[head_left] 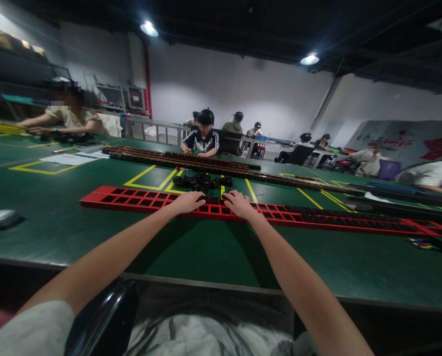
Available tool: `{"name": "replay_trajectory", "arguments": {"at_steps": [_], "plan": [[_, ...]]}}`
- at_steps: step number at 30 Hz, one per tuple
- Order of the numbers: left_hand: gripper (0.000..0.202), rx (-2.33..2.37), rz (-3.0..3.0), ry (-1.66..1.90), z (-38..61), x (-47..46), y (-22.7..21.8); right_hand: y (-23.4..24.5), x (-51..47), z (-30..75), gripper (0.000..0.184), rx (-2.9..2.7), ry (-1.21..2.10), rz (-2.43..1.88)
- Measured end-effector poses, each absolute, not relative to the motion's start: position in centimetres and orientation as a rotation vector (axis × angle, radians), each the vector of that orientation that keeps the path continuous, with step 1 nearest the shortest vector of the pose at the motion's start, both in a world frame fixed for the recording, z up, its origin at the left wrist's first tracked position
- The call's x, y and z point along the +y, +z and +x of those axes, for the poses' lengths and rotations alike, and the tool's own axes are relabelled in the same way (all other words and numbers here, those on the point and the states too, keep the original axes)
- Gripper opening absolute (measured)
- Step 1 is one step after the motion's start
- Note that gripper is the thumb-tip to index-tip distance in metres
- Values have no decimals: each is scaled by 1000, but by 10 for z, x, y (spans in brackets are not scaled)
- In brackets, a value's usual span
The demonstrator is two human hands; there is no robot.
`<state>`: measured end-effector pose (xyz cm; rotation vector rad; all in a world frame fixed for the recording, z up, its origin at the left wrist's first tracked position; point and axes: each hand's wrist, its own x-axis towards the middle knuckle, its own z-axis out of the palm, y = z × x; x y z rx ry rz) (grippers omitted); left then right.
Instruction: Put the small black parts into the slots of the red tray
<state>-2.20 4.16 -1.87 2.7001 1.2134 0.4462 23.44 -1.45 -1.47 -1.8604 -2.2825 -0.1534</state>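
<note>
A long red frame (154,196) with rows of square openings lies across the green table in front of me. My left hand (189,202) rests at its middle, fingers curled down and closed on a small black part (203,199). Just to the right, my right hand (239,204) is bent over the same frame, its fingertips closed round another small dark piece, mostly hidden. Between the hands, some black pieces sit in the openings. More black parts (328,218) fill the frame's right stretch, while the openings at its left end hold none. Behind the frame lies a loose pile of black parts (202,182).
Long brown strips (183,159) lie across the table behind the pile. A grey computer mouse (1,218) is at the left, and white papers (69,158) lie farther back. A co-worker (203,138) sits opposite; several others work around the room. Colourful bits (424,243) lie at the right.
</note>
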Motion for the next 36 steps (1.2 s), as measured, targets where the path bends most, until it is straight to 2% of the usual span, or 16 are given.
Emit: {"name": "replay_trajectory", "arguments": {"at_steps": [9, 16, 24, 36], "plan": [[49, 1209, 2696, 444, -23, 44, -20, -19, -13, 238, 49, -2206, 32, -1757], [47, 1220, 2700, 433, -22, 38, -16, -24, -7, 242, 37, -2224, 64, -1656], [47, 1208, 2708, 442, -22, 39, -17, -28, -5, 242, 40, -2200, 30, -1607], [49, 1190, 2714, 448, -25, 44, -21, -22, -9, 239, 16, -1984, -51, -1372]]}}
